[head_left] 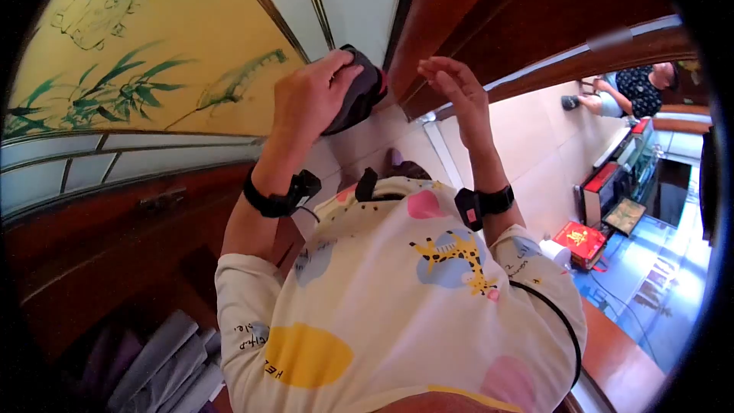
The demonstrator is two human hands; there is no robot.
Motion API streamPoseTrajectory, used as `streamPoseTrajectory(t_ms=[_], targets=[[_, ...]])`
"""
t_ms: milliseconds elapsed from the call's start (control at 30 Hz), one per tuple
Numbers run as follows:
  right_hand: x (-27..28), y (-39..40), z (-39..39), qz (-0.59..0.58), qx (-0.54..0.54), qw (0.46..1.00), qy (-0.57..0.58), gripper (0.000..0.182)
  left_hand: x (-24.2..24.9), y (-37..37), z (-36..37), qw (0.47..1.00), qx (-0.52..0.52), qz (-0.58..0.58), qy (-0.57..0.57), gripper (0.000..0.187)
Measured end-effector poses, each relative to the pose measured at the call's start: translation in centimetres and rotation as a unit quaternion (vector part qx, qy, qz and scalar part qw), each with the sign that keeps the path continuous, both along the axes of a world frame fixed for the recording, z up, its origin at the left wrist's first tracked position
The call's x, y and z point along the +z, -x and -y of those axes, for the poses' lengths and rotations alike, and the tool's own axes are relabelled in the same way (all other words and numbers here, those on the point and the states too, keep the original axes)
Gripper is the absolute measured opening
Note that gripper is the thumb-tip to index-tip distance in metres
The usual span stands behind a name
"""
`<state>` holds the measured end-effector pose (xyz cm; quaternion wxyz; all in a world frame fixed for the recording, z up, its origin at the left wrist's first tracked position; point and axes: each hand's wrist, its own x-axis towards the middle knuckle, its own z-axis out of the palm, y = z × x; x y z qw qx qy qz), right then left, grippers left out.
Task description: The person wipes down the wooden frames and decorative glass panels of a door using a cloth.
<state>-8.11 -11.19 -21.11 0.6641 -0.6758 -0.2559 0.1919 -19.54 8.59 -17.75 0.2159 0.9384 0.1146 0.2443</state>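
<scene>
My left hand (310,95) is closed around the upper edge of a dark grey shoe-like item (358,95) with a bit of red at its right side. Its exact kind is hard to make out. To the right, my right hand (461,92) is raised with fingers loosely bent and apart, and nothing shows in it. It is apart from the dark item and near the brown wooden door (459,23). Each wrist wears a black strap with a small device.
At left stands a yellow panel (153,46) painted with green leaves, above dark wood. Folded grey cloths (164,359) lie at lower left. Past the doorway, a person (631,92) sits at far right, near a red box (579,243) on a table (650,291).
</scene>
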Motion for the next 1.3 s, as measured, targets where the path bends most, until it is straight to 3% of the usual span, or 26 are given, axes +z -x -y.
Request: streamPoseTrajectory(t_ms=[67, 167, 200, 267, 300, 333, 400, 433, 500, 533, 600, 633, 733, 767, 800, 833, 900, 933, 1000, 1033, 1100, 1133, 1167, 1200, 1267, 1300], targets=[[0.0, 0.8, -1.7, 0.009, 0.009, 0.999, -0.037, 0.029, -1.2, -0.3, 0.1, 0.999, -0.027, -0.001, 0.022, 0.020], [-1.7, 0.4, -2.6, 0.328, 0.068, 0.929, 0.158, 0.041, -1.1, 0.0, 0.6, 0.997, 0.008, -0.039, 0.062, 0.021], [-2.9, 0.5, -2.1, 0.328, 0.068, 0.929, 0.159, 0.041, -1.5, 0.3, 0.5, 0.997, 0.007, -0.039, 0.062, 0.021], [-4.7, -0.4, -1.6, 0.357, 0.125, 0.877, 0.296, 0.042, -3.5, 0.7, -0.5, 0.993, 0.023, -0.014, 0.118, 0.018], [-4.7, -0.6, -0.9, 0.332, 0.162, 0.870, 0.327, 0.049, -3.8, 1.1, -0.6, 0.995, 0.026, 0.021, 0.092, 0.018], [-5.3, -0.9, 0.1, 0.393, 0.163, 0.802, 0.419, 0.059, -3.9, 1.4, -0.4, 0.995, 0.026, 0.059, 0.071, 0.017], [-2.9, -1.0, 1.2, 0.408, 0.171, 0.762, 0.472, 0.068, -3.5, 1.9, 0.3, 0.992, 0.011, 0.048, 0.114, 0.017], [-2.8, -1.1, 1.0, 0.330, 0.162, 0.875, 0.315, 0.077, -3.2, 1.7, 0.8, 0.989, 0.013, 0.019, 0.148, 0.017], [0.2, -0.2, -0.2, 0.381, 0.159, 0.906, 0.095, 0.077, -2.0, 0.9, 2.5, 0.987, -0.026, 0.034, 0.152, 0.016], [0.7, 0.3, -0.5, 0.388, 0.158, 0.902, 0.104, 0.077, -1.2, 0.5, 3.2, 0.987, -0.057, 0.035, 0.147, 0.016], [1.4, 1.1, -0.9, 0.157, 0.202, 0.955, 0.148, 0.068, 0.2, 0.1, 4.0, 0.984, -0.076, 0.039, 0.155, 0.015], [1.3, 0.8, -0.9, 0.160, 0.183, 0.954, 0.174, 0.051, 1.0, -0.1, 4.0, 0.986, -0.086, 0.068, 0.123, 0.015], [4.8, -2.0, 1.5, 0.188, 0.097, 0.953, 0.219, 0.044, 1.8, 0.4, 3.6, 0.984, -0.080, 0.117, 0.111, 0.020], [7.4, -3.4, 2.8, 0.272, 0.031, 0.929, 0.251, 0.038, 1.4, 1.0, 2.8, 0.977, -0.070, 0.142, 0.141, 0.023], [11.6, -4.1, 4.0, 0.369, -0.113, 0.871, 0.303, 0.030, 0.8, 1.6, 2.2, 0.969, -0.057, 0.167, 0.173, 0.026], [15.1, -6.0, 5.6, 0.427, -0.165, 0.865, 0.204, 0.028, 0.2, 2.3, 1.8, 0.966, -0.061, 0.160, 0.192, 0.028], [22.1, -9.8, 8.8, 0.550, -0.263, 0.792, 0.022, 0.022, -1.6, 3.2, 1.4, 0.965, -0.056, 0.143, 0.212, 0.028], [26.1, -8.3, 7.4, 0.651, -0.372, 0.655, 0.095, 0.028, -2.5, 3.6, 1.3, 0.966, -0.050, 0.119, 0.226, 0.027], [31.0, -11.2, 7.0, 0.809, -0.353, 0.455, 0.116, 0.025, -4.3, 4.3, 1.2, 0.961, -0.065, 0.097, 0.250, 0.028], [32.2, -11.7, 5.6, 0.841, -0.321, 0.397, 0.180, 0.039, -5.0, 4.7, 1.3, 0.958, -0.075, 0.072, 0.269, 0.029], [31.1, -13.8, 3.6, 0.804, -0.234, 0.522, 0.163, 0.058, -6.0, 5.6, 1.4, 0.961, -0.075, 0.064, 0.260, 0.030], [28.9, -14.2, 3.3, 0.798, -0.235, 0.516, 0.205, 0.058, -6.2, 6.1, 1.5, 0.964, -0.073, 0.055, 0.250, 0.031], [26.6, -14.7, 3.1, 0.792, -0.234, 0.507, 0.248, 0.058, -6.8, 6.6, 1.3, 0.964, -0.075, 0.058, 0.249, 0.031], [24.4, -13.8, 2.7, 0.820, -0.281, 0.295, 0.402, 0.056, -7.3, 7.3, 1.1, 0.965, -0.068, 0.046, 0.249, 0.031], [19.2, -13.1, 3.2, 0.795, -0.247, 0.300, 0.465, 0.028, -8.4, 8.5, 0.7, 0.965, -0.064, 0.040, 0.250, 0.032], [16.1, -13.3, 3.7, 0.781, -0.219, 0.332, 0.482, 0.029, -8.9, 9.3, 0.7, 0.960, -0.043, 0.019, 0.276, 0.032]])
